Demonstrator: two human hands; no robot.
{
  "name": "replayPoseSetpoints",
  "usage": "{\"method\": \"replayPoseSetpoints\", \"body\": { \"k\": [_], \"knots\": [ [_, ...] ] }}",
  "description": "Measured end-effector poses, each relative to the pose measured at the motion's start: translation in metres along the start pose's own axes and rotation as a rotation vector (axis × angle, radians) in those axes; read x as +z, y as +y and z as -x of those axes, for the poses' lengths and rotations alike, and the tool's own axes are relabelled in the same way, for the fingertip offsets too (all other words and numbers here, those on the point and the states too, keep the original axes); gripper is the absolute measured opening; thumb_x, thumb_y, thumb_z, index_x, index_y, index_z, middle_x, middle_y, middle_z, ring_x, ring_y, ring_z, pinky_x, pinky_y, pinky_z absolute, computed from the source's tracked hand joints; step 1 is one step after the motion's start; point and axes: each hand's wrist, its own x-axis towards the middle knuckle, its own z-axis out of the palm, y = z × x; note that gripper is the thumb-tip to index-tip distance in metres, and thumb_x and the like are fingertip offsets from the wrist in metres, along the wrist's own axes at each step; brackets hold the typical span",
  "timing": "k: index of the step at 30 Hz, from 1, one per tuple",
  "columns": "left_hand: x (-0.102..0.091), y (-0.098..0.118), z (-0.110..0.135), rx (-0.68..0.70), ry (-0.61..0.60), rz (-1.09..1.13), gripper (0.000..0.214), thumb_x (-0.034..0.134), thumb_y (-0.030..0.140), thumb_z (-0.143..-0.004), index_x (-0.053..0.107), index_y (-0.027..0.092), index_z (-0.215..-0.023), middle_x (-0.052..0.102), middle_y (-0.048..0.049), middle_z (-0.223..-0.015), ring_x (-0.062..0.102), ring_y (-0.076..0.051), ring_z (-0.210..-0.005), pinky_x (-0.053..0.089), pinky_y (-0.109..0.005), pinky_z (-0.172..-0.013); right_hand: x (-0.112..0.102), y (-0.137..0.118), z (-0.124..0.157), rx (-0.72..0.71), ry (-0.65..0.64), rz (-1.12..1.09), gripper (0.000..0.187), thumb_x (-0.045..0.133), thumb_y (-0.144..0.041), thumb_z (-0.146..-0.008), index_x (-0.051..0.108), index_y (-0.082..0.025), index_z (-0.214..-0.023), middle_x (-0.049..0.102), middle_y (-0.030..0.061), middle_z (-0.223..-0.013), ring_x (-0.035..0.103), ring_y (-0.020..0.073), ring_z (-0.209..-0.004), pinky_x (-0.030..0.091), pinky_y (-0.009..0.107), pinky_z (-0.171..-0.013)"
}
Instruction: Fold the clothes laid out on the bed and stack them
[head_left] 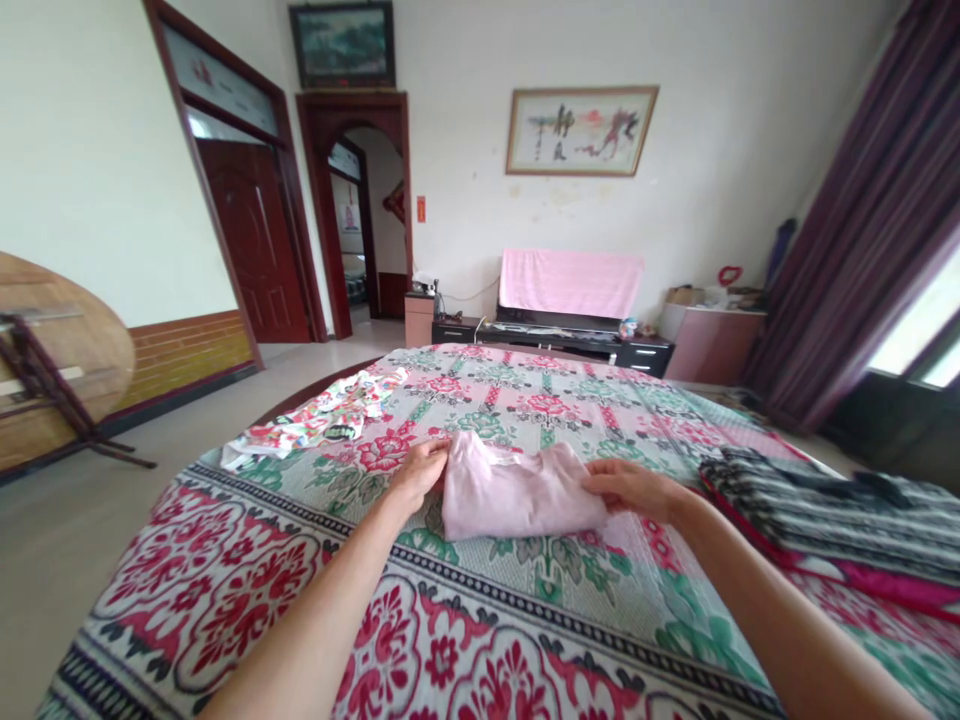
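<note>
A pale pink shirt (521, 495), folded into a compact bundle with its neckline at the far side, lies on the flower-patterned cloth (480, 590). At its left edge my left hand (421, 470) pinches the fabric between thumb and fingers. My right hand (626, 487) grips the opposite edge, its fingers closed on the cloth. Both forearms reach in from the bottom of the view.
Left of the shirt lies a crumpled white garment with a colourful print (322, 415). A stack of folded clothes (847, 520), black-and-white striped on top, sits to the right. A black TV cabinet (645, 355) stands beyond the far edge.
</note>
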Motion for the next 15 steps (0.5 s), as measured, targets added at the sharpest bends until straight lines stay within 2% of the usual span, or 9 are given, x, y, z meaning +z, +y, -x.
{"method": "replayPoseSetpoints", "body": {
  "k": [2, 3, 6, 8, 11, 15],
  "knots": [
    [0.000, 0.003, 0.005, -0.082, -0.031, 0.051, 0.032, 0.068, 0.043, -0.065, 0.067, 0.016, -0.082, 0.069, -0.0031, -0.074, 0.062, -0.015, -0.063, 0.046, -0.024, -0.058, -0.006, 0.004, 0.006, 0.015, -0.037, 0.055, 0.039, 0.072, -0.049, -0.063, 0.061, -0.015, -0.079, 0.061, 0.0013, -0.068, 0.054, 0.0105, -0.060, 0.043, 0.023, -0.057],
    [0.000, 0.005, 0.007, -0.122, -0.048, 0.071, 0.036, 0.066, 0.048, -0.067, 0.066, 0.016, -0.083, 0.068, -0.0025, -0.069, 0.061, -0.015, -0.059, 0.045, -0.025, -0.054, -0.008, 0.005, 0.006, 0.012, -0.014, 0.086, 0.039, 0.070, -0.050, -0.065, 0.061, -0.015, -0.079, 0.061, 0.0015, -0.069, 0.054, 0.0104, -0.060, 0.042, 0.023, -0.057],
    [0.000, 0.012, 0.016, -0.175, -0.086, 0.117, 0.045, 0.060, 0.059, -0.069, 0.063, 0.018, -0.086, 0.064, -0.0005, -0.064, 0.059, -0.014, -0.053, 0.043, -0.024, -0.048, -0.011, 0.008, 0.001, -0.024, 0.197, 0.167, 0.036, 0.066, -0.049, -0.069, 0.062, -0.016, -0.083, 0.064, 0.0024, -0.075, 0.056, 0.0107, -0.065, 0.040, 0.020, -0.055],
    [0.001, 0.013, 0.018, -0.149, -0.066, 0.101, 0.048, 0.062, 0.060, -0.067, 0.063, 0.019, -0.090, 0.064, 0.0001, -0.069, 0.059, -0.014, -0.055, 0.042, -0.023, -0.047, -0.009, 0.009, -0.007, -0.075, 0.328, 0.198, 0.034, 0.063, -0.047, -0.071, 0.062, -0.017, -0.086, 0.064, 0.0027, -0.079, 0.058, 0.0120, -0.069, 0.041, 0.020, -0.056],
    [0.001, 0.009, 0.017, -0.101, -0.003, 0.023, 0.049, 0.064, 0.060, -0.066, 0.063, 0.019, -0.092, 0.065, 0.0000, -0.073, 0.059, -0.014, -0.059, 0.042, -0.022, -0.049, 0.000, 0.011, -0.019, -0.159, 0.404, 0.248, 0.035, 0.057, -0.048, -0.073, 0.063, -0.017, -0.089, 0.064, 0.0028, -0.078, 0.058, 0.0139, -0.070, 0.042, 0.022, -0.057],
    [0.001, 0.001, 0.013, -0.002, 0.058, -0.166, 0.041, 0.063, 0.056, -0.067, 0.064, 0.017, -0.079, 0.065, -0.0005, -0.070, 0.058, -0.014, -0.063, 0.039, -0.022, -0.054, 0.015, 0.016, -0.030, -0.198, 0.547, 0.394, 0.036, 0.056, -0.046, -0.073, 0.066, -0.016, -0.091, 0.067, 0.0033, -0.080, 0.059, 0.0174, -0.074, 0.043, 0.025, -0.061]
  ]
}}
